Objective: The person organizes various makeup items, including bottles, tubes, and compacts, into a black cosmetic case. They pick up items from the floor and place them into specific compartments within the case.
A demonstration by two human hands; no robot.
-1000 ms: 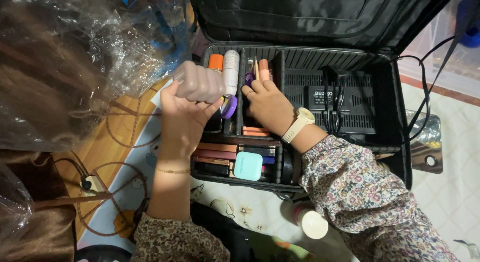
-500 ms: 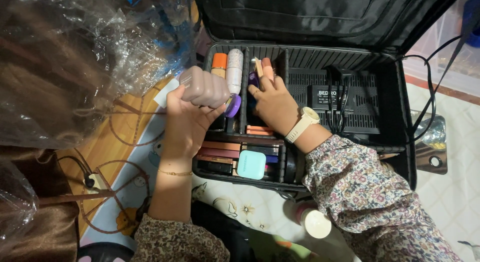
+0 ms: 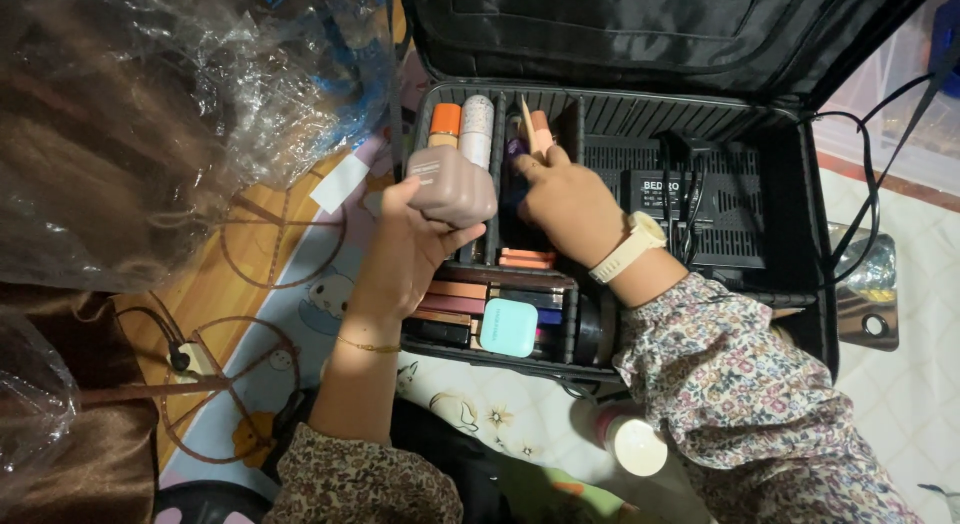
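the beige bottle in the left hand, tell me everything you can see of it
The beige bottle is a small, squarish, matte container in a muted pinkish-beige, plastic by the look of it, with faint pale print on one face. The left hand grips it from below, thumb and fingers wrapped around its lower part, and holds it tilted over the left compartments of the open black case. No cap can be made out.

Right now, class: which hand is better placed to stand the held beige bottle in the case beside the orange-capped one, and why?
Left. The left hand already grips the beige bottle just below that row, while the right hand is busy fingering items in the next compartment.
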